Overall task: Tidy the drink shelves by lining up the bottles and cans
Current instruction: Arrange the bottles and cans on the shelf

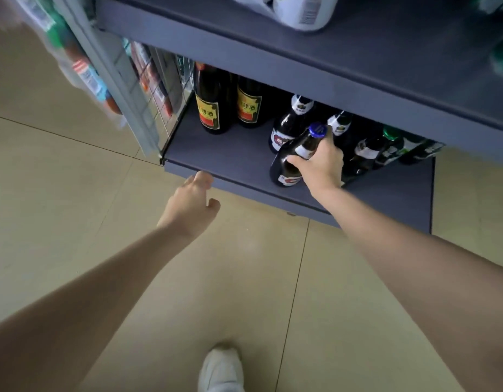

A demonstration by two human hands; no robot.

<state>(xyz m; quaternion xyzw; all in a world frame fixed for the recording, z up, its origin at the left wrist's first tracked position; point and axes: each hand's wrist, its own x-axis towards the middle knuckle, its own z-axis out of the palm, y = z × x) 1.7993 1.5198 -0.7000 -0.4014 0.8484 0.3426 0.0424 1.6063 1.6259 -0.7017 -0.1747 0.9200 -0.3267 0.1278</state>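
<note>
My right hand grips a dark beer bottle with a blue cap, its fingers curled round the shoulder; the bottle stands near the front of the bottom shelf. Behind it stand two more dark bottles with white neck labels. Two dark bottles with yellow labels stand at the shelf's back left. Green-capped bottles lean in a row on the right. My left hand hovers at the shelf's front edge with loosely curled fingers, holding nothing.
An upper grey shelf overhangs the bottles and carries white cans. A wire-mesh side panel with hanging packets closes the left end. Beige tiled floor lies below, with my white shoe at the bottom.
</note>
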